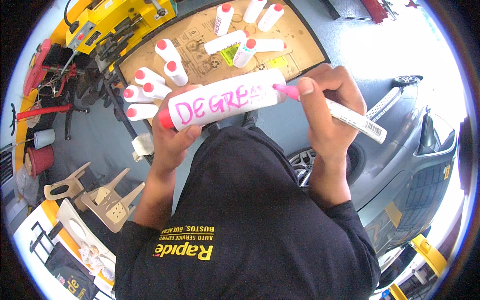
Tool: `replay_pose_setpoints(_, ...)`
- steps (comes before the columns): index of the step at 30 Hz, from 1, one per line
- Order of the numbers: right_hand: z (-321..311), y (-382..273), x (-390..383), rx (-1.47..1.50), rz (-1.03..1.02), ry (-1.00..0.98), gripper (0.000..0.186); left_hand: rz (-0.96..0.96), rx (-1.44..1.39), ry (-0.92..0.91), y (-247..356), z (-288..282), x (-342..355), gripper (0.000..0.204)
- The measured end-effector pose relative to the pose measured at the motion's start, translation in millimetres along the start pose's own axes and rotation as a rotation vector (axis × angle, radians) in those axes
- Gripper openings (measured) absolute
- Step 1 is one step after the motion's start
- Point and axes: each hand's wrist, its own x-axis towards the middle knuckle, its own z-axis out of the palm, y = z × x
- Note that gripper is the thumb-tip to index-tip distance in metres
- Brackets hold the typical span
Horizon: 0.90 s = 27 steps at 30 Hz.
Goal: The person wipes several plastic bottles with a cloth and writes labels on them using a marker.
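A white plastic bottle (227,102) with a red cap lies sideways across my view, pink handwriting along its side. My left hand (175,115) is closed round its capped end. In my right hand (332,102), pinched between thumb and fingers, is a white marker (357,120) with a pink tip end. The tip touches or nearly touches the bottle near its base, by the last letters. Beyond, on the cardboard-covered table (200,55), several like bottles stand at the left, among them one bottle (176,73) close to my left hand.
More red-capped bottles stand and lie at the table's far side, one lying bottle (226,42) among them. A yellow machine (120,22) stands at the back left. Beige plastic chairs (112,200) are at the left, and a grey car (400,180) is close on the right.
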Motion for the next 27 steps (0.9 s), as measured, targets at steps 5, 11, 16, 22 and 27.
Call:
replay_pose_setpoints(5, 0, 1, 0, -0.023, -0.056, -0.008, 0.019, -0.007, 0.04, -0.015, 3, 0, -1, 0.077)
replay_pose_setpoints(11, -2, -5, 2, -0.037, 0.012, -0.007, 0.02, 0.012, -0.013, -0.003, 0, -1, -1, 0.077)
replay_pose_setpoints(16, -8, -1, -4, 0.054, -0.016, -0.032, 0.02, 0.006, -0.002, -0.018, -1, -3, 0, 0.077)
replay_pose_setpoints(22, -4, -7, 1, -0.011, -0.006, 0.009, 0.019, 0.006, -0.009, -0.026, 1, -1, 1, 0.075)
replay_pose_setpoints(27, -9, -3, -3, -0.047, -0.028, 0.009, 0.018, 0.002, -0.005, -0.013, 0, 0, 0, 0.074)
